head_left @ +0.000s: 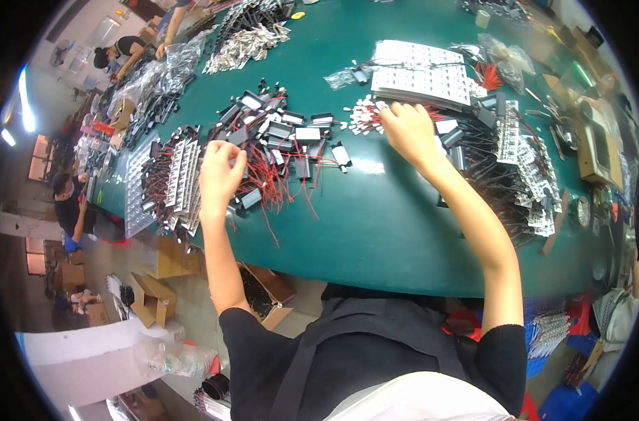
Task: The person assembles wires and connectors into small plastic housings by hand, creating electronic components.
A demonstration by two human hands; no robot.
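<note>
My left hand point(222, 170) has its fingers curled together at the left side of a loose pile of small black rectangular housings point(280, 131) with red wires. Whatever those fingers pinch is hidden. On the right, my right hand point(408, 132) reaches over a bunch of white plug connectors point(362, 116) on red wires, fingers bent down and closed at the bunch. What lies under its fingertips cannot be made out. Just beyond it lies a stack of white panels point(424, 69) with rows of small marks.
Panels with wires point(181, 184) lie stacked left of my left hand. More black-wired strips point(523, 165) are heaped on the right of the green table point(333, 231). Plastic bags point(179, 67) and metallic parts point(245, 49) lie farther back. Co-workers point(126, 56) are at the left. Cardboard boxes point(153, 300) stand below.
</note>
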